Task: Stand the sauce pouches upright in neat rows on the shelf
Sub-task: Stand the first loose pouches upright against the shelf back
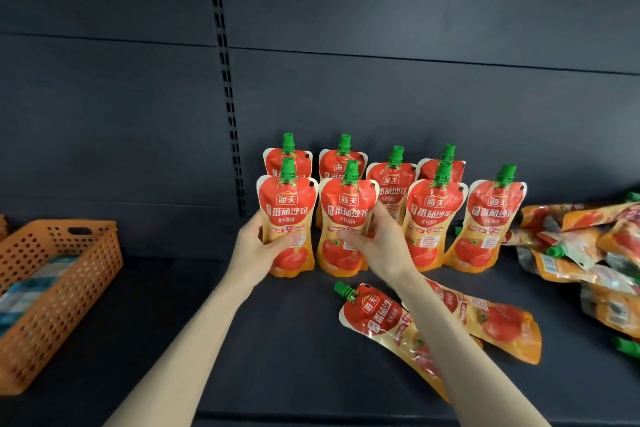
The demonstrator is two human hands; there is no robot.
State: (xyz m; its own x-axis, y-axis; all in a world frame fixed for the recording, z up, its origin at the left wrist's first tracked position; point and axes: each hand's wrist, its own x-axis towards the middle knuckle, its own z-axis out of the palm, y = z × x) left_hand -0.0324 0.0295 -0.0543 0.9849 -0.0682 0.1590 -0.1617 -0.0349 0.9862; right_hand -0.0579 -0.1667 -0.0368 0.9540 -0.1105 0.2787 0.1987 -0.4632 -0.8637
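Note:
Several red and orange tomato sauce pouches with green caps stand upright in two rows on the dark shelf (277,340). My left hand (258,248) grips the front-left pouch (288,211) around its waist. My right hand (379,246) grips the pouch beside it (346,211), thumb across its front. Two more upright pouches (433,218) (490,218) stand to the right in the front row. Two pouches (377,315) (498,326) lie flat near the shelf's front, partly under my right forearm.
A loose heap of pouches (588,246) lies at the right end of the shelf. An orange perforated basket (69,274) holding packets sits at the left. A slotted upright (225,80) runs down the dark back panel.

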